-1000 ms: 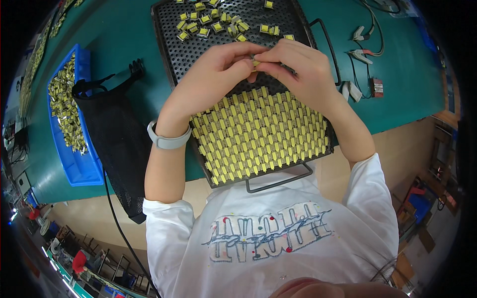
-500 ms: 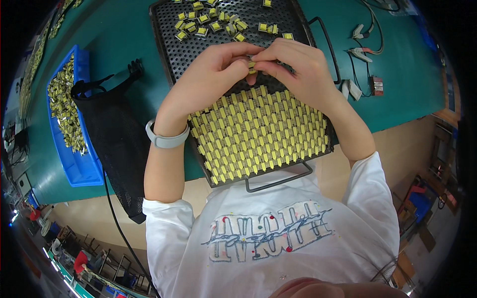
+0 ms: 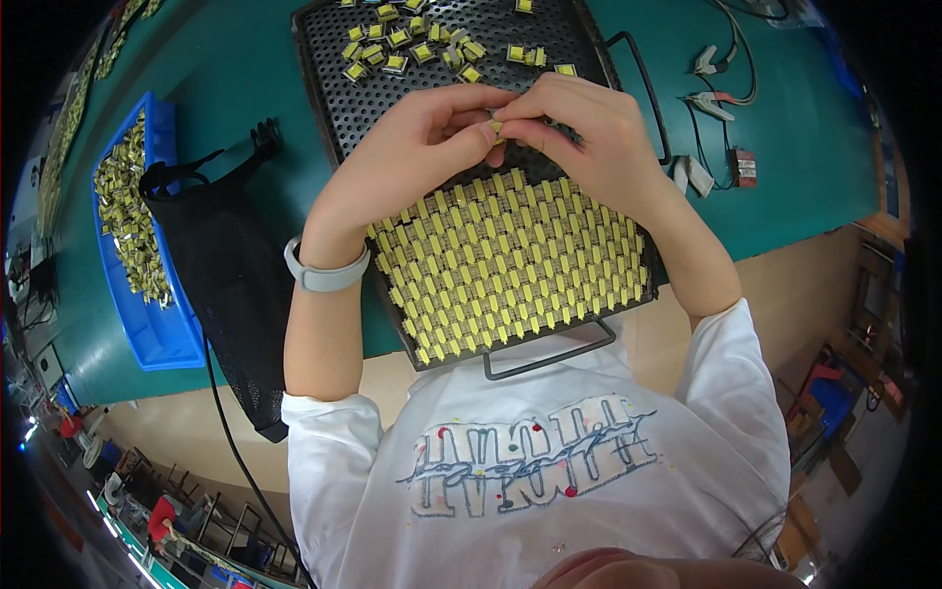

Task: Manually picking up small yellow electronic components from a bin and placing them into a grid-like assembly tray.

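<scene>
Above the middle of a black perforated tray (image 3: 343,108), my two hands meet at the fingertips. A small yellow-wrapped transformer (image 3: 497,131) is pinched between them, mostly covered by the fingers. My left hand (image 3: 437,137) is closed on it from the left, and my right hand (image 3: 584,123) is closed on it from the right. Just below the hands, tight rows of yellow transformers (image 3: 510,265) fill the near part of the tray. Loose transformers (image 3: 422,51) lie scattered at its far end.
A blue bin (image 3: 162,339) with a heap of transformers stands on the green table (image 3: 785,187) at the left. Beside it lies a black mesh bag (image 3: 231,285) with a cable. Clip leads (image 3: 711,103) and a small red-brown block (image 3: 745,169) lie at the right. Wire handles (image 3: 549,365) stick out from the tray.
Both hands stay almost in place, with a slight shift of the fingers around the transformer, which now shows less. The rows and the loose pieces look the same.
</scene>
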Demonstrator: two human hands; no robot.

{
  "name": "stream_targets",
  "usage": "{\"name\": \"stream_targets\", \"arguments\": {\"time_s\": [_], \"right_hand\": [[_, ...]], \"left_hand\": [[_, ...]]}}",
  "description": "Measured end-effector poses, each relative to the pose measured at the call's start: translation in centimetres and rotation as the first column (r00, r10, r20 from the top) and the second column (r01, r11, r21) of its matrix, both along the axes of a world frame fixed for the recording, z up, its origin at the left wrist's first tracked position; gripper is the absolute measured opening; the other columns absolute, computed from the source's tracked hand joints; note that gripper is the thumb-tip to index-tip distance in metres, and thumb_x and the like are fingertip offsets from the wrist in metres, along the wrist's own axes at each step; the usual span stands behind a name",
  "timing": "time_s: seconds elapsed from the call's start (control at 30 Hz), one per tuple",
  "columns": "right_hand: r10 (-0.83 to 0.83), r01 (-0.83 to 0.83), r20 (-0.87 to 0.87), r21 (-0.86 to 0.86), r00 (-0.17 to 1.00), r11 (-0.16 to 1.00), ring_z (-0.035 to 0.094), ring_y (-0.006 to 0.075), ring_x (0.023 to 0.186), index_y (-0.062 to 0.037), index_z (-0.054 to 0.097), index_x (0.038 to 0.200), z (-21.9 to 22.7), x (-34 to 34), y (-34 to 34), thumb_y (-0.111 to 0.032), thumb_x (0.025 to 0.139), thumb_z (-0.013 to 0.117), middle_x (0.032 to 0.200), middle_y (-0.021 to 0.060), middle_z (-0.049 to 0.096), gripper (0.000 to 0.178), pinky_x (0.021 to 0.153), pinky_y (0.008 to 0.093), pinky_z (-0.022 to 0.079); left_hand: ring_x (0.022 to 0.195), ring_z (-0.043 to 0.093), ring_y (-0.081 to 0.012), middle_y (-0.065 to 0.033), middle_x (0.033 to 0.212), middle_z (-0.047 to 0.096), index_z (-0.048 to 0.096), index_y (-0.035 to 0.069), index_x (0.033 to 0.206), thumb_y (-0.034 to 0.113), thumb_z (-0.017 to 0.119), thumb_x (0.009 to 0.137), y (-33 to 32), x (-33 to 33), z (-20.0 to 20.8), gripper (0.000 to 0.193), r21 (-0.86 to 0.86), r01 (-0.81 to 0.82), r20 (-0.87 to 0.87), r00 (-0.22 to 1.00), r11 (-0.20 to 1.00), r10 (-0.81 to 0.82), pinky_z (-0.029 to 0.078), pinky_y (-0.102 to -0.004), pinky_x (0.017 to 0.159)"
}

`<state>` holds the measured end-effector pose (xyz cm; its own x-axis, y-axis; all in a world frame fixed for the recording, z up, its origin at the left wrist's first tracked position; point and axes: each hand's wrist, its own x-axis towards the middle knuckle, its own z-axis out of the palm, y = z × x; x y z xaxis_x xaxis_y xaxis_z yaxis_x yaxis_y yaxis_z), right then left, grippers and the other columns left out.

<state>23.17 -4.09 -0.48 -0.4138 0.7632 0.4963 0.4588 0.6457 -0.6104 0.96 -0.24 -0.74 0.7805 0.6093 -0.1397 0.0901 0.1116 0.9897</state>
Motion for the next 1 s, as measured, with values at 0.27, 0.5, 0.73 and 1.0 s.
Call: {"name": "stream_targets", "arguments": {"time_s": [0.27, 0.5, 0.73, 1.0], "right_hand": [[0.039, -0.043, -0.051, -0.09, 0.998, 0.995, 0.068, 0.0223, 0.081, -0.0031, 0.069, 0.104, 0.2, 0.0, 0.0, -0.004, 0.082, 0.08, 0.093, 0.009, 0.068, 0.024, 0.07, 0.0309, 0.054], [-0.075, 0.087, 0.118, -0.104, 0.99, 0.991, 0.068, 0.0219, 0.087, -0.0043, 0.064, 0.111, -0.1, 0.5, 0.0, -0.004, 0.083, 0.077, 0.103, 0.0096, 0.065, 0.031, 0.078, 0.0312, 0.056], [-0.098, 0.163, 0.326, -0.178, 0.94, 0.97, 0.067, 0.0283, 0.094, -0.0044, 0.062, 0.11, -0.7, 1.3, 0.1, -0.003, 0.086, 0.07, 0.104, 0.0113, 0.065, 0.026, 0.083, 0.0364, 0.055], [-0.051, 0.13, 0.408, -0.167, 0.912, 0.977, 0.063, 0.0331, 0.105, -0.006, 0.063, 0.11, -0.3, 1.2, 0.2, -0.001, 0.085, 0.068, 0.107, 0.0109, 0.064, 0.026, 0.087, 0.0406, 0.054]], "left_hand": [[0.098, 0.067, -0.0135, -0.008, 0.111, 0.071, 0.057, -0.004, 0.136, 0.014, 0.061, 0.1, -0.4, 0.5, -0.7, 0.041, 0.049, -0.128, 0.066, 0.99, 0.99, 0.125, 0.053, -0.0274, 0.089], [0.094, 0.065, -0.0103, -0.0046, 0.105, 0.072, 0.061, 0.002, 0.135, 0.02, 0.065, 0.101, -0.7, 0.7, 0.4, 0.039, 0.343, -0.132, -0.163, 0.967, 0.93, 0.198, 0.051, -0.0254, 0.083], [0.084, 0.068, -0.0106, -0.0053, 0.09, 0.074, 0.071, 0.007, 0.123, 0.018, 0.064, 0.1, -0.2, 0.8, -0.2, 0.027, 0.475, -0.25, -0.218, 0.895, 0.844, 0.388, 0.053, -0.0253, 0.079], [0.081, 0.07, -0.012, -0.006, 0.085, 0.072, 0.071, 0.006, 0.121, 0.014, 0.062, 0.101, 0.0, 0.8, -0.2, 0.024, 0.548, -0.243, -0.246, 0.867, 0.801, 0.432, 0.054, -0.0265, 0.075]]}}
